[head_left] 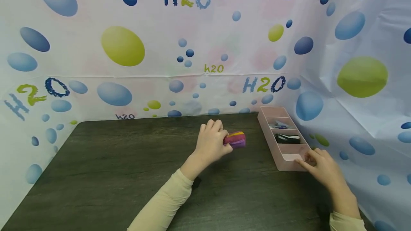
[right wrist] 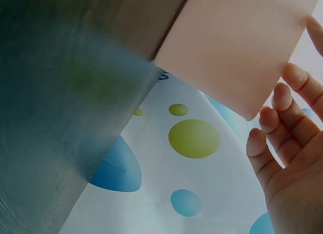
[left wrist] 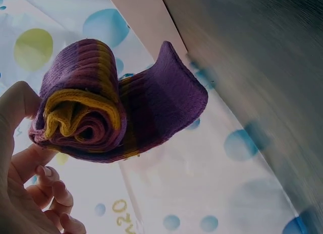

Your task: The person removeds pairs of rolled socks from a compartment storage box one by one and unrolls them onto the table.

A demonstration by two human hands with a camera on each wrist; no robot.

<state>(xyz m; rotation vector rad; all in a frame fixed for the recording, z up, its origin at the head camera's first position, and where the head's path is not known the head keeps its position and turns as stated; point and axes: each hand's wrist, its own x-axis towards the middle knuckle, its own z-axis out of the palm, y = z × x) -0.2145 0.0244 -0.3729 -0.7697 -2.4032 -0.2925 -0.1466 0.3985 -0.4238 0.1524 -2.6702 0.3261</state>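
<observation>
My left hand pinches a rolled-up knit sock between thumb and fingers, raised above the dark table. Purple, maroon and mustard stripes run across the sock. One flat purple end sticks out from the roll in the left wrist view, where the other fingers of the left hand curl loosely below. At the table's right stands a long pink divided box. My right hand holds its near right corner, thumb at the front rim and fingers along the right side.
The box's compartments run front to back. A black rolled item with white marks lies in one, and a small grey-blue item in the one behind. Printed sheeting with dots and "H2O" lettering rises behind the dark table and on its right.
</observation>
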